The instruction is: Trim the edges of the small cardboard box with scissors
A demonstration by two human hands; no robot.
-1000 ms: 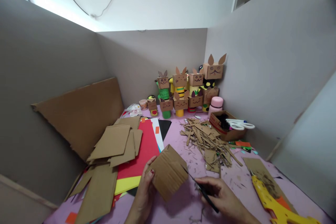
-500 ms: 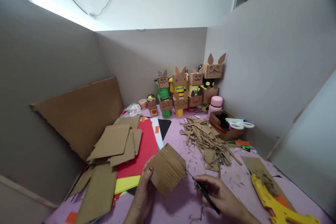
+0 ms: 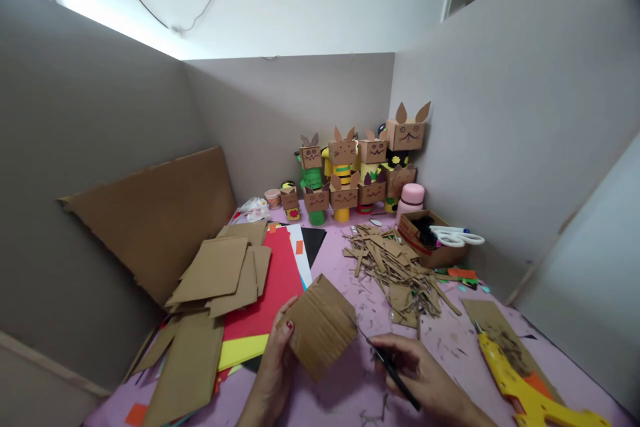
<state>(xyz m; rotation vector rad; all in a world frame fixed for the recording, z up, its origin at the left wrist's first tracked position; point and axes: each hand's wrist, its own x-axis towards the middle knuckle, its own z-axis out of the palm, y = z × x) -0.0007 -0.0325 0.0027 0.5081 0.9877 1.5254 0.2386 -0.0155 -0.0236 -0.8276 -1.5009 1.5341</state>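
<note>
In the head view, my left hand (image 3: 278,357) grips a squarish piece of corrugated cardboard (image 3: 323,327) by its left side, thumb on the near face. The piece is held tilted above the table, with ridges showing on its lower right part. My right hand (image 3: 423,373) is closed around a slim tool with a black handle (image 3: 397,380) and a thin, dark tip; its exact kind is unclear. That tip meets the right corner of the cardboard, though whether it is pressed into it cannot be made out.
Stacked cardboard pieces (image 3: 215,270) and red paper (image 3: 260,300) lie to the left. Cardboard scraps (image 3: 385,260) are heaped ahead right, near a box with white scissors (image 3: 456,236). A yellow glue gun (image 3: 510,373) rests at right; cardboard animal figures (image 3: 343,150) stand behind.
The cardboard piece has shifted very slightly right and turned a little in my left hand. My right hand and the tool stay nearly where they were.
</note>
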